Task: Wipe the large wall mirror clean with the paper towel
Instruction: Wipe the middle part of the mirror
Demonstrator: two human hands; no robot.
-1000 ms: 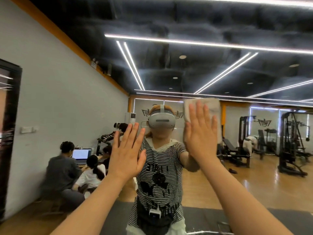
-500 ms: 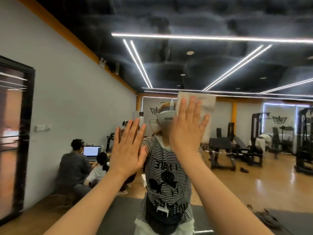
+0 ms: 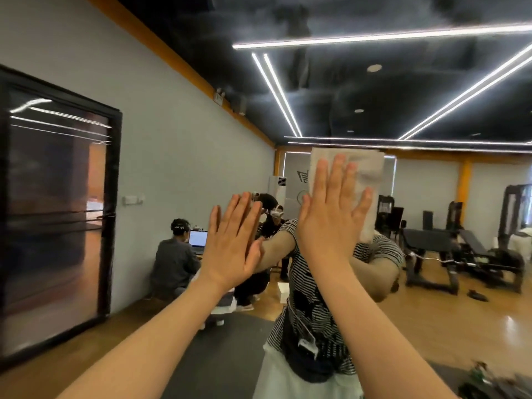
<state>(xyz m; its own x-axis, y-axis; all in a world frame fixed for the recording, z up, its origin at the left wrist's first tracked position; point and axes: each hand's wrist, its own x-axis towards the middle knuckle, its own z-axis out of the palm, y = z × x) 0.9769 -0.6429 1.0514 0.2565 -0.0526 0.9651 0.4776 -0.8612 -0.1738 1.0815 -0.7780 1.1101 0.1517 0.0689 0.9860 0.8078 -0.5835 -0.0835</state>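
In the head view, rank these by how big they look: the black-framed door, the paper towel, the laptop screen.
Largest to smallest as they appear:
1. black-framed door, filling much of the left side, though it also looks nearer than the laptop.
2. paper towel, partly hidden by the right hand pressing it to the mirror.
3. laptop screen, far off in the reflection.

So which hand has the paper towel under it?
The right hand: its flat fingers press the paper towel to the mirror. The left hand is bare.
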